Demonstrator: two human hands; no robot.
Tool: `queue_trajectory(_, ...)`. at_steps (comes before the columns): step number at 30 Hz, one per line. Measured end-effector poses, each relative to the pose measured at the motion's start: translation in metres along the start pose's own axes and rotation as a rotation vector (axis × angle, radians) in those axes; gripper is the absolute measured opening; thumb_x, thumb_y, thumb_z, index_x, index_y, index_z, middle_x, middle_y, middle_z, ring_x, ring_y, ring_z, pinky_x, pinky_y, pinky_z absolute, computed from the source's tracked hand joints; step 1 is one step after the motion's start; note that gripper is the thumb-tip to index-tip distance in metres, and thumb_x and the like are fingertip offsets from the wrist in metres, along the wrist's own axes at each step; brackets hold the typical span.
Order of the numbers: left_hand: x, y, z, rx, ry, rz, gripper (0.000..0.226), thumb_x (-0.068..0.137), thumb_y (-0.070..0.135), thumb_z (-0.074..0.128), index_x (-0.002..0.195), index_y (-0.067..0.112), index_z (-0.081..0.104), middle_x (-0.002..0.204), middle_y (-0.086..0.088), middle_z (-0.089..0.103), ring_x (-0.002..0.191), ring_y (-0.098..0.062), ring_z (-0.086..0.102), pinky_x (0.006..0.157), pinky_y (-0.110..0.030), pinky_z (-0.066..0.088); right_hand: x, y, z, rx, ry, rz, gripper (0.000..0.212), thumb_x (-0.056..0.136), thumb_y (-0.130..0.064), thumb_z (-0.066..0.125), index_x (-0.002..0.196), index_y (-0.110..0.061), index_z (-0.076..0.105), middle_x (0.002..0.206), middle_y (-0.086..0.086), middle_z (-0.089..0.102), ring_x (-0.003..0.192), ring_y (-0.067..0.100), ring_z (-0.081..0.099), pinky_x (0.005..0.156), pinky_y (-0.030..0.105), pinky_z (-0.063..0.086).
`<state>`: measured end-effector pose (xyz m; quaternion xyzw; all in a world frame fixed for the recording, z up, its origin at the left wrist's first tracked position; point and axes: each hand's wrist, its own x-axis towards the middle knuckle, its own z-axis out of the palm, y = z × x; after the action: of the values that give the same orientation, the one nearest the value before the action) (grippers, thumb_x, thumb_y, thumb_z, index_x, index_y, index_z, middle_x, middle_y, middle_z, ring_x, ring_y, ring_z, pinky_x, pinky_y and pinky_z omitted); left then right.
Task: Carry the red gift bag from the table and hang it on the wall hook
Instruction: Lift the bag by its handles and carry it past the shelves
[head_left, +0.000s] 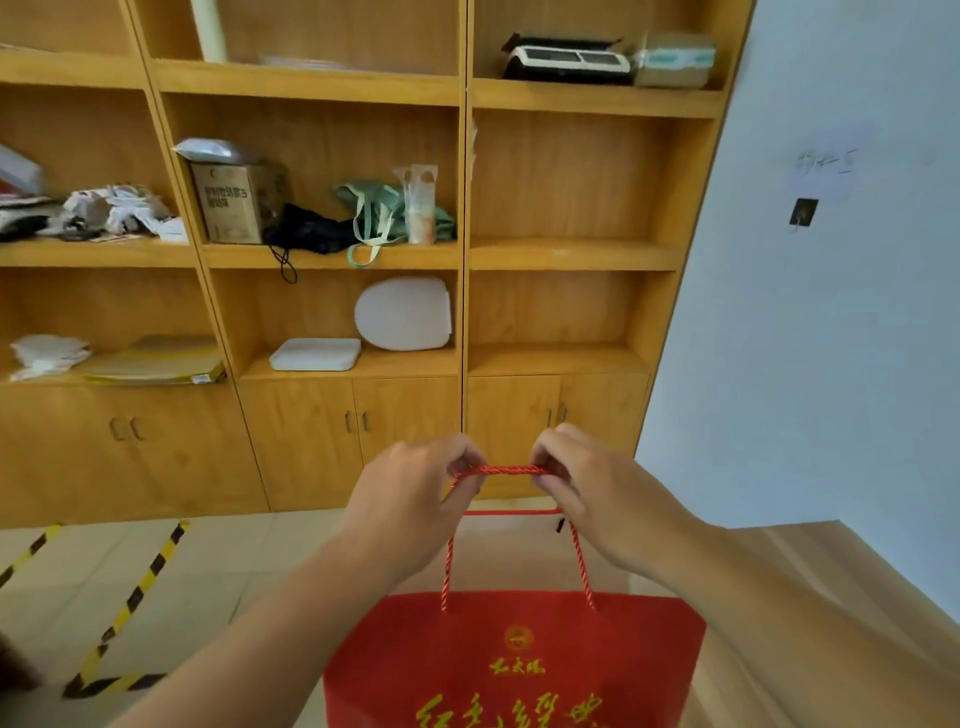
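While both hands (506, 483) pinch its cord, red gift bag (514, 660) hangs below.

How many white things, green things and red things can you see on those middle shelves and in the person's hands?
White: 2, the oval lid and the flat tray on the lower shelf.
Green: 1, the cloth bag on the shelf above.
Red: 1, the gift bag, held by its rope handle between the left hand and the right hand.
Total: 4
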<state>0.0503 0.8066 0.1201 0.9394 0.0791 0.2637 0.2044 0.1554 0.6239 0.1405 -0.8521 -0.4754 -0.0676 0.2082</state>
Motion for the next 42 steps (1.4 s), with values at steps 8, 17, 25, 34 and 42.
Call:
queue_trajectory(8, 0.126, -0.093, 0.015, -0.005, -0.049, 0.095, 0.009, 0.095, 0.033, 0.065, 0.102, 0.033, 0.071, 0.090, 0.016, 0.074, 0.084, -0.004, 0.068, 0.065, -0.030, 0.057, 0.138, 0.040, 0.030, -0.010, -0.001, 0.054, 0.003, 0.104, -0.026, 0.056, 0.105, -0.023, 0.057, 0.099, -0.010, 0.055, 0.083, 0.009, 0.061, 0.069, 0.023, 0.051)
queue_trajectory(17, 0.278, -0.178, 0.067, 0.013, -0.038, 0.112, 0.008, 0.095, 0.033, 0.066, 0.101, 0.033, 0.072, 0.091, 0.015, 0.074, 0.086, -0.003, 0.067, 0.061, -0.021, 0.049, 0.290, 0.123, 0.067, -0.019, 0.053, 0.056, 0.003, 0.102, -0.024, 0.059, 0.100, -0.024, 0.057, 0.095, -0.009, 0.054, 0.078, 0.012, 0.057, 0.064, 0.026, 0.044)
queue_trajectory(25, 0.401, -0.236, 0.107, 0.027, -0.046, 0.040, 0.008, 0.093, 0.036, 0.066, 0.099, 0.034, 0.072, 0.088, 0.018, 0.073, 0.085, -0.003, 0.067, 0.065, -0.027, 0.055, 0.418, 0.199, 0.088, -0.010, 0.040, 0.033, 0.003, 0.102, -0.025, 0.060, 0.100, -0.023, 0.058, 0.097, -0.010, 0.054, 0.081, 0.017, 0.061, 0.068, 0.037, 0.051)
queue_trajectory(34, 0.523, -0.301, 0.144, 0.002, -0.058, 0.057, 0.010, 0.094, 0.035, 0.065, 0.102, 0.033, 0.072, 0.089, 0.016, 0.073, 0.085, -0.002, 0.066, 0.060, -0.020, 0.048, 0.541, 0.258, 0.104, -0.072, 0.023, 0.063, 0.004, 0.103, -0.024, 0.058, 0.106, -0.022, 0.059, 0.104, -0.006, 0.058, 0.084, 0.017, 0.060, 0.065, 0.025, 0.040)
queue_trajectory(42, 0.636, -0.369, 0.185, -0.047, -0.075, 0.179, 0.009, 0.092, 0.037, 0.067, 0.100, 0.035, 0.071, 0.087, 0.017, 0.074, 0.084, -0.003, 0.067, 0.065, -0.029, 0.054, 0.634, 0.312, 0.126, -0.101, 0.063, 0.130, 0.004, 0.101, -0.025, 0.060, 0.099, -0.024, 0.058, 0.097, -0.011, 0.052, 0.081, 0.019, 0.060, 0.065, 0.033, 0.043)
